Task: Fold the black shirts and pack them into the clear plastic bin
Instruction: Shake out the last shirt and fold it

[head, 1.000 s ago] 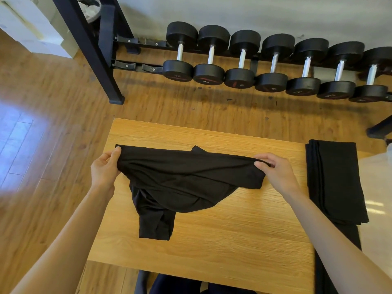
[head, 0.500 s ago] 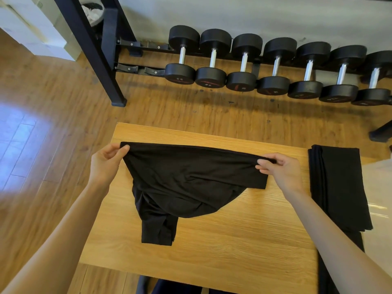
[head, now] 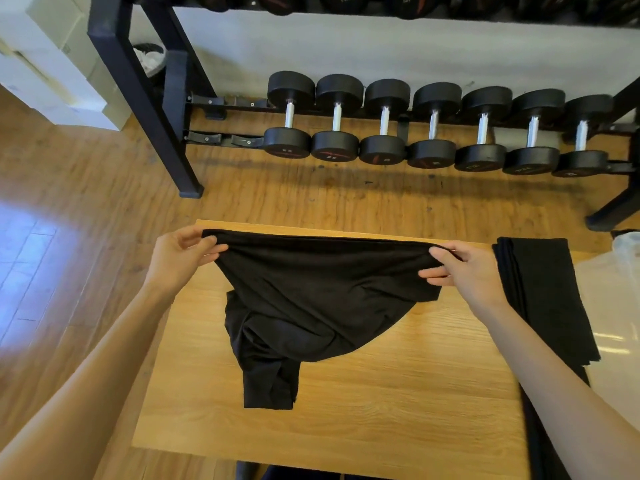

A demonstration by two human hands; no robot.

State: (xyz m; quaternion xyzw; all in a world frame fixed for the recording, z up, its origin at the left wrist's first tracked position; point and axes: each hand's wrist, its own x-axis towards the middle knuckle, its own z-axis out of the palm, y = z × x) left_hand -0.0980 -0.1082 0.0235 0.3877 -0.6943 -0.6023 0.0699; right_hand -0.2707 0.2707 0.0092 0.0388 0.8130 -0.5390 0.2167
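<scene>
A black shirt [head: 311,299] hangs stretched between my two hands above the wooden table [head: 381,410]. My left hand [head: 180,254] pinches its top edge at the left end. My right hand [head: 464,271] pinches the same edge at the right end. The shirt's lower part droops in folds and its bottom rests on the table. A pile of folded black shirts [head: 543,292] lies at the table's right edge. The clear plastic bin [head: 620,299] shows partly at the far right, cut off by the frame.
A black rack [head: 138,91] holding a row of several dumbbells [head: 429,133] stands on the wood floor beyond the table. White boxes [head: 45,64] sit at the far left. More black cloth [head: 540,438] hangs down by the table's right side.
Both hands have lifted the shirt's top edge up and away from me, pulling it tauter. The view has tilted upward, showing more of the rack.
</scene>
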